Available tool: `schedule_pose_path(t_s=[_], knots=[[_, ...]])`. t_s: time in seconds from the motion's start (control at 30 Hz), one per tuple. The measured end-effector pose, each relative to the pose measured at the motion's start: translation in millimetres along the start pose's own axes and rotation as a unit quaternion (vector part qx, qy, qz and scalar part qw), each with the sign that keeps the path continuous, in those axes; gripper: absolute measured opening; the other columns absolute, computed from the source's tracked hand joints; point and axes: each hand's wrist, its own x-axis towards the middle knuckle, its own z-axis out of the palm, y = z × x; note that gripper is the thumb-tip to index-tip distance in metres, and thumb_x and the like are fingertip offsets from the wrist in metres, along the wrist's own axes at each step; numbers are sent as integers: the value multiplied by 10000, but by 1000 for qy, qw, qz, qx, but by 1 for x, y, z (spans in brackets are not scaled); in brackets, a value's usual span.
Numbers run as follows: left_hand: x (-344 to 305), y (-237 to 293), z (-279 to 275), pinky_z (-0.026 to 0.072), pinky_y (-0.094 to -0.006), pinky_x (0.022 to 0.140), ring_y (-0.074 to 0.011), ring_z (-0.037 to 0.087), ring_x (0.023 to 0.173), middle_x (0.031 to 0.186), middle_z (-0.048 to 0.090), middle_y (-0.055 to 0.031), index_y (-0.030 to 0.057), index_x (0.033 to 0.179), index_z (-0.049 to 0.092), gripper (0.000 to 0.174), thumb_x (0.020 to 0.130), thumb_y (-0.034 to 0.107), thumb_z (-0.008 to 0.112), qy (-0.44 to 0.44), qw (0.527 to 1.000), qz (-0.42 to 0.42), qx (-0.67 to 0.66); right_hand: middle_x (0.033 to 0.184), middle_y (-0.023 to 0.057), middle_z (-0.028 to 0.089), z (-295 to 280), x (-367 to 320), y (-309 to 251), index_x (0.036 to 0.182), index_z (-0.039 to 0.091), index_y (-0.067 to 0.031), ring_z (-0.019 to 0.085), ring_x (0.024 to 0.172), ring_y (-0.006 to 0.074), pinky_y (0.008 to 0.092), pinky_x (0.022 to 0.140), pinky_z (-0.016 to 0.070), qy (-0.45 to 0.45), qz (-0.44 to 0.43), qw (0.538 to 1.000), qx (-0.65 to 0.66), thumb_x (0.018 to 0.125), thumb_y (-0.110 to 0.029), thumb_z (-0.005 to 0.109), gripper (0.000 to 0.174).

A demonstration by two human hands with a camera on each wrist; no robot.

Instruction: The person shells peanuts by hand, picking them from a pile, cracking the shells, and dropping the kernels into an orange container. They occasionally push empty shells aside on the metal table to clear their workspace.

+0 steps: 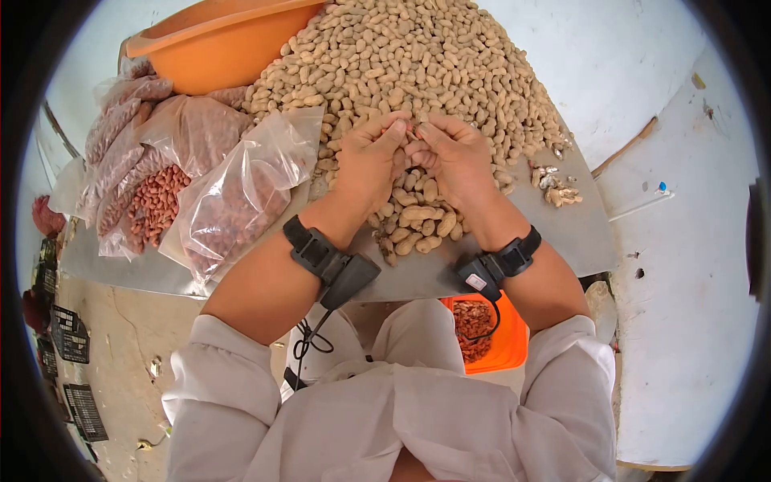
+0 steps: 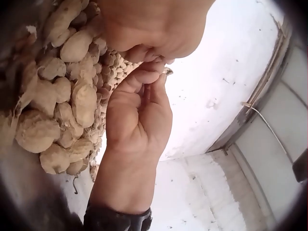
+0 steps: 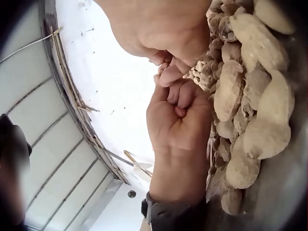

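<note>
Left hand (image 1: 369,169) and right hand (image 1: 466,165) meet close in front of me, above the table (image 1: 574,241), with their fingers bent and the tips pinched tight. A red nut (image 3: 180,112) sits in the left palm, tucked by the curled fingers. My right tips pinch a bit of shell (image 2: 168,71). My fingers hide most of what is between the tips, so I cannot tell if it is whole or cracked. I think I am cracking a shell to get the nut out. To do it well, I should push with both thumbs, but softly, or the nut inside may break. I should keep the left fingers curled, too, so the red nut does not fall. If it did, it could get lost in the small heap (image 1: 422,213) just below my wrists, or in the big pile (image 1: 401,60) past my hands. Broken shells (image 1: 556,189) lie on the table to my right, a good spot for scraps. Bags (image 1: 233,205) of red nuts are to my left, well away from those scraps, so they should stay clean.
</note>
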Motion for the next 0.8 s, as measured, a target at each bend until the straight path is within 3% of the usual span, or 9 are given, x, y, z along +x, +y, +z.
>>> schedule_pose_path(t_s=[0.13, 0.17, 0.23, 0.33, 0.53, 0.63, 0.73, 0.8], knots=[[7, 4, -10, 302, -182, 406, -61, 401, 506, 706, 512, -9, 26, 907, 544, 181, 948, 175, 450, 5, 987, -116, -110, 845, 77, 637, 12, -1, -18, 920, 634, 5, 627, 709, 173, 271, 639, 496, -33, -108, 953, -280, 841, -43, 581, 107], [9, 6, -12, 292, -182, 402, -63, 396, 507, 693, 496, -6, 45, 857, 522, 193, 953, 189, 437, 8, 979, -147, -144, 846, 80, 632, 12, 1, -18, 911, 638, -9, 623, 722, 192, 279, 644, 495, -49, -199, 906, -370, 825, -42, 589, 104], [11, 7, -15, 279, -184, 391, -67, 393, 507, 679, 480, -3, 66, 809, 502, 230, 959, 219, 418, 5, 964, -178, -195, 848, 86, 623, 12, 7, -18, 892, 644, -37, 614, 748, 230, 295, 656, 494, -78, -368, 764, -525, 793, -39, 604, 107], [10, 7, -17, 277, -183, 379, -68, 400, 502, 673, 482, -3, 72, 811, 506, 261, 961, 257, 400, -1, 954, -182, -239, 910, 87, 625, 20, 3, -22, 943, 641, -40, 604, 798, 246, 307, 682, 494, -106, -381, 740, -544, 754, -29, 646, 190], [9, 10, -14, 299, -193, 386, -80, 382, 484, 637, 448, -9, 84, 784, 469, 322, 979, 301, 335, 5, 944, -192, -268, 901, 92, 618, 26, 8, -25, 913, 640, -40, 598, 795, 260, 304, 691, 492, -158, -420, 688, -570, 744, -19, 645, 171], [10, 10, -15, 310, -193, 388, -87, 396, 486, 635, 460, -19, 74, 772, 483, 328, 975, 295, 353, -4, 937, -199, -287, 888, 71, 635, 21, 17, -27, 955, 642, -36, 611, 766, 202, 277, 675, 488, -164, -426, 708, -539, 772, -31, 645, 183], [14, 7, -22, 320, -195, 390, -96, 406, 489, 652, 486, -35, 42, 829, 535, 320, 967, 289, 386, -18, 932, -211, -296, 848, 62, 645, 20, 12, -37, 938, 663, -29, 616, 723, 162, 266, 641, 484, -108, -214, 876, -418, 790, -67, 621, 159], [13, 8, -19, 325, -197, 391, -101, 408, 489, 665, 501, -44, 21, 890, 567, 318, 960, 288, 411, -4, 936, -210, -281, 831, 47, 651, 12, 13, -41, 968, 665, -18, 606, 707, 117, 245, 625, 473, -72, -153, 905, -390, 795, -73, 626, 186]])
